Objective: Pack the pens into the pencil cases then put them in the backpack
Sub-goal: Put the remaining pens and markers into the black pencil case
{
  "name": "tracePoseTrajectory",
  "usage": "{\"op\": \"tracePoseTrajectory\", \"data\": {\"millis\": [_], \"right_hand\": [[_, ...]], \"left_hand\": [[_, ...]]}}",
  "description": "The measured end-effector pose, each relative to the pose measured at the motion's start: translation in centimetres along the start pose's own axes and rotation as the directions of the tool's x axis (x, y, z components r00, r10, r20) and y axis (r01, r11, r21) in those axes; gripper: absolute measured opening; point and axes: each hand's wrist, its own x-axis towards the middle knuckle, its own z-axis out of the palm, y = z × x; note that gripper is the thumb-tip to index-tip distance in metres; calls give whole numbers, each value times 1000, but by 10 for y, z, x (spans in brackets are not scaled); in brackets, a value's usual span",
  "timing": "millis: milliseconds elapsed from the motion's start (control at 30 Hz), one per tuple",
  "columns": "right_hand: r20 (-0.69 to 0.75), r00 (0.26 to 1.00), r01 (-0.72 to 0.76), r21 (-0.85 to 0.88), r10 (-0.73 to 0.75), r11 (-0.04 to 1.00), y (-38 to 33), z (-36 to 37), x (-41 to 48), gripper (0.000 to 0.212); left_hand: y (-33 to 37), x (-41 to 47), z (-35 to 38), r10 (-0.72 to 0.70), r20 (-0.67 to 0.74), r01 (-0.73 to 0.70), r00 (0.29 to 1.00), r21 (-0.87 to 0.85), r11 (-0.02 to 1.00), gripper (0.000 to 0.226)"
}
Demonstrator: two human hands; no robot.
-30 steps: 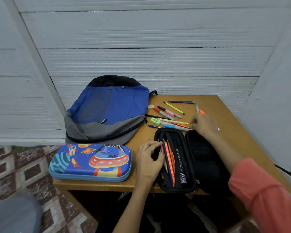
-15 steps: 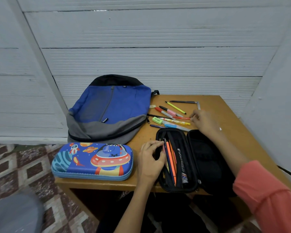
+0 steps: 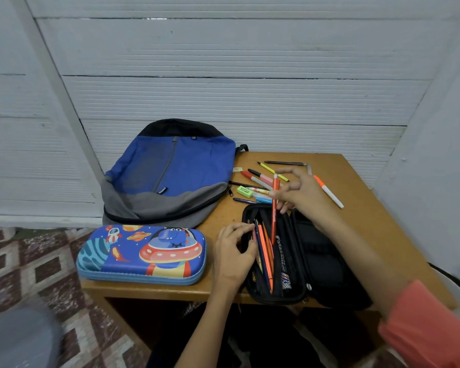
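A: Right hand (image 3: 300,193)?
B: Fingers pinched on an orange pen (image 3: 275,208), near its upper half. The pen stands almost upright, white cap end up, tip down over the open black pencil case (image 3: 290,293).
A: Left hand (image 3: 233,254)?
B: On the case's left edge, fingers curled narrow at the rim, touching the pens (image 3: 263,251) already inside. Can't tell whether it's gripping one of them.
A: Rest of the pens?
B: Loose pens (image 3: 260,179) lie on the desk (image 3: 361,219) behind the case, with a green eraser (image 3: 244,191). One white pen with an orange tip (image 3: 328,192) lies apart, right of the right hand.
A: Other case, bag?
B: Blue space-print pencil case (image 3: 141,254) is zipped shut at the desk's front left. Backpack (image 3: 170,173) lies flat behind it.
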Motion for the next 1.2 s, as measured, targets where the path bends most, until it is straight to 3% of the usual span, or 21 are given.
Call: {"op": "tracePoseTrajectory", "data": {"millis": [133, 267, 400, 733, 967, 1200], "right_hand": [[68, 997, -29, -141, 39, 990, 9, 13, -6, 48], [188, 965, -121, -303, 184, 945, 14, 17, -8, 38], [222, 951, -112, -406, 217, 907, 17, 22, -12, 9], [162, 959, -116, -524, 232, 844, 20, 25, -14, 7], [171, 977, 1, -610, 130, 792, 19, 33, -16, 5], [328, 904, -32, -589, 275, 808, 9, 17, -24, 38]], "left_hand": [[1, 0, 0, 23, -15, -23, 1000, 5, 1000, 30], [1, 0, -1, 23, -6, -23, 1000, 11, 1000, 31], [2, -1, -1, 34, -19, -34, 999, 12, 999, 31], [3, -1, -2, 27, 6, -27, 1000, 33, 999, 32], [6, -1, -3, 34, -7, -34, 999, 34, 999, 31], [6, -1, -3, 27, 3, -27, 1000, 35, 999, 32]]}}
